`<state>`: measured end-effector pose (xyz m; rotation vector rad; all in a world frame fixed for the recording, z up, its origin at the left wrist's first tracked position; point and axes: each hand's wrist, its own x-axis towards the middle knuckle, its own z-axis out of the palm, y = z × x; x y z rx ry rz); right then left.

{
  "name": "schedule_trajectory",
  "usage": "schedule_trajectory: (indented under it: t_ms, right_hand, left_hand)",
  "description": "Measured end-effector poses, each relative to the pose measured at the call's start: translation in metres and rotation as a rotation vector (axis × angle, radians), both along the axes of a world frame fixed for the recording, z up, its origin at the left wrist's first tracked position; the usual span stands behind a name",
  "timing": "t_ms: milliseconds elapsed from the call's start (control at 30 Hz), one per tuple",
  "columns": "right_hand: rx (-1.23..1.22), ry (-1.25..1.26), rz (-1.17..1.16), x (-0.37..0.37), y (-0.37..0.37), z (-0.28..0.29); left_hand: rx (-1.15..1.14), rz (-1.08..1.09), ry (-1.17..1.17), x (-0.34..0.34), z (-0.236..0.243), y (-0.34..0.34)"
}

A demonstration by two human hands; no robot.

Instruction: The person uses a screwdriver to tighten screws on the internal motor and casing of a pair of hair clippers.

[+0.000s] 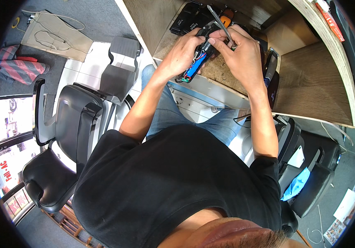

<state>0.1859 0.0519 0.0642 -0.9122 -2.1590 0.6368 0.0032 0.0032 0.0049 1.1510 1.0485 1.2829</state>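
Note:
My left hand (183, 56) grips an opened black handheld device (194, 66), tilted over the shelf edge, with a blue cell, thin wires and a small green board at its lower end exposed. My right hand (241, 56) holds a screwdriver (219, 22), its metal shaft angled up toward the top left, while the thumb presses near the device's upper part. Behind my hands, black cases or tools (183, 18) and an orange item (227, 16) lie in the wooden cabinet; the screwdriver's handle is mostly hidden by my fingers.
The cabinet shelf (217, 76) surrounds the work, with a side panel (310, 82) at right. Black chairs (74, 115) stand at left and more seating (314, 182) at right. Striped cloth (20, 68) lies upper left; cables cross a board (53, 41) on the floor.

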Motion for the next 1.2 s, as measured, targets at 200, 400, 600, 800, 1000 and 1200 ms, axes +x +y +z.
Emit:
schedule_trajectory:
  t_ms: [200,400,600,800,1000,1200]
  right_hand:
    - [-0.019,-0.061,-0.029,-0.002,0.000,0.005]
    - [0.016,-0.049,-0.010,-0.003,0.003,0.000]
    - [0.000,-0.078,-0.025,-0.001,0.000,0.005]
    - [-0.122,-0.116,-0.147,0.004,-0.002,0.009]
    - [-0.218,-0.178,-0.141,0.012,-0.002,0.015]
    - [-0.020,-0.249,-0.207,0.014,-0.002,0.010]
  left_hand:
    - [-0.005,-0.009,0.009,0.000,0.003,-0.001]
    - [0.092,0.001,0.099,-0.004,-0.008,0.003]
    - [-0.038,-0.063,0.102,-0.006,-0.007,0.002]
    - [-0.009,-0.097,0.092,-0.005,0.001,0.000]
    - [0.138,-0.116,0.148,-0.003,0.002,-0.007]
    - [0.168,-0.106,0.168,-0.006,-0.009,-0.003]
